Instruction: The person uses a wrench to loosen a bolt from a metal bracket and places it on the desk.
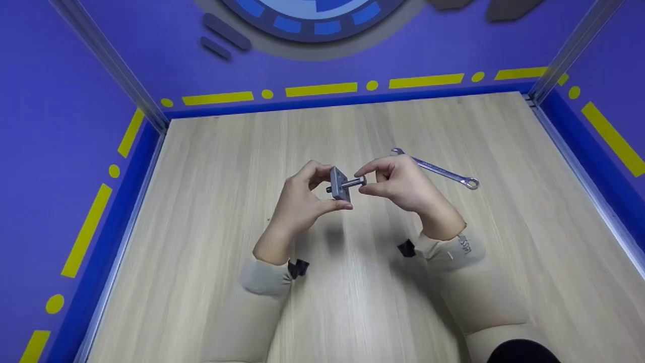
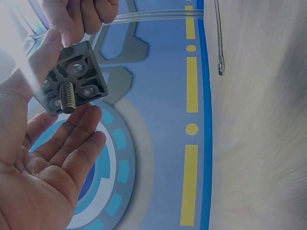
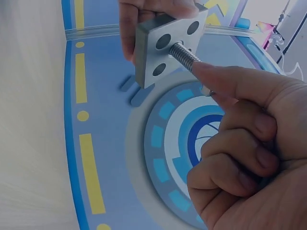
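Above the middle of the table, my left hand (image 1: pixel 302 199) grips a square grey metal plate (image 1: pixel 336 187) by its edges, between thumb and fingers. Four-cornered, the plate has several holes, and its ribbed back face shows in the left wrist view. A threaded bolt (image 3: pixel 184 55) passes through the plate's centre, its end (image 2: pixel 67 98) sticking out of the ribbed face. With thumb and forefinger, my right hand (image 1: pixel 403 184) pinches the bolt's head (image 1: pixel 362 180); its other fingers are curled in. In the right wrist view the thumb mostly hides that head.
A silver combination wrench (image 1: pixel 438 170) lies on the wooden table (image 1: pixel 227 166) behind and right of the right hand. Blue printed walls (image 1: pixel 312 70) border the table at the back and both sides. Dark pieces (image 1: pixel 298 268) stick out at both sleeve cuffs.
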A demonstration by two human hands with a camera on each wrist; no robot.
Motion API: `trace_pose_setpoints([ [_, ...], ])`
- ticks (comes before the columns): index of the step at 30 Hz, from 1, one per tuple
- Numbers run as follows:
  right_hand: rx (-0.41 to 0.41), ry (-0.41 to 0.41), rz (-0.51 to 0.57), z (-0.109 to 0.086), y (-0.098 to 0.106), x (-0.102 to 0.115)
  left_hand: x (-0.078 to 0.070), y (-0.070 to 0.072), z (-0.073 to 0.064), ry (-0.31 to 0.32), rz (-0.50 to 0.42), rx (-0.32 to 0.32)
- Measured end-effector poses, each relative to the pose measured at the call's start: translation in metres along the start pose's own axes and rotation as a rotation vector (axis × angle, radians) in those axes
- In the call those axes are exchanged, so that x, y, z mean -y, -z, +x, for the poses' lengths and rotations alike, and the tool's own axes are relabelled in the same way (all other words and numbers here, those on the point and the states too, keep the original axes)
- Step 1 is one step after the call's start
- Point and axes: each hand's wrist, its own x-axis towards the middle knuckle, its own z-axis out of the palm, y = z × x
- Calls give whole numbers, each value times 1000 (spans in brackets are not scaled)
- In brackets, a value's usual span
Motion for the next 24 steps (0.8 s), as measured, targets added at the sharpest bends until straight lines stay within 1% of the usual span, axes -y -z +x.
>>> trace_pose_setpoints([
  [4,10,-25,-13,0,2,2,-1,1,0,2,-3,-8],
  [9,-18,-110,-57,0,4,2,-2,1,0,-6,15,-21],
  [12,-20,-140,-62,0,3,1,-2,1,0,-10,18,-25],
  [17,0,-125,-31,1,2,1,-2,0,-1,-7,10,-19],
  [24,-20,-98,-39,0,4,4,-2,0,-1,9,36,-2],
])
